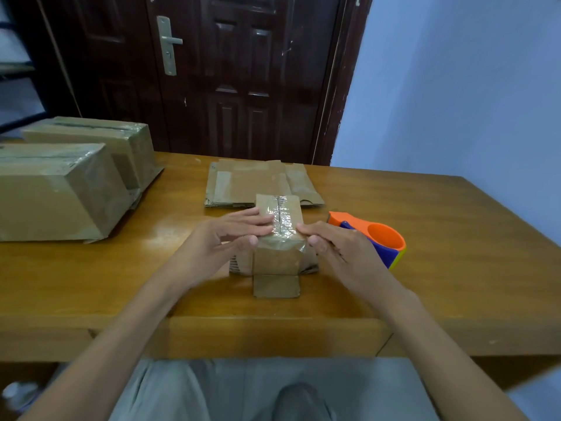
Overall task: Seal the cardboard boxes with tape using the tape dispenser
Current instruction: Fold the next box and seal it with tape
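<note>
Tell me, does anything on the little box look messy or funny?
Yes, a bit. The tape along the top of the little box is wrinkled and bunched instead of smooth, and the left hand and right hand are pressing on it. A loose flap also sticks out flat on the table at the front.

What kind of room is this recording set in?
Probably a room in a home or small office used for packing, not a warehouse: a wooden table stands against a dark panelled door and a plain blue wall, with taped cardboard boxes stacked on it.
</note>
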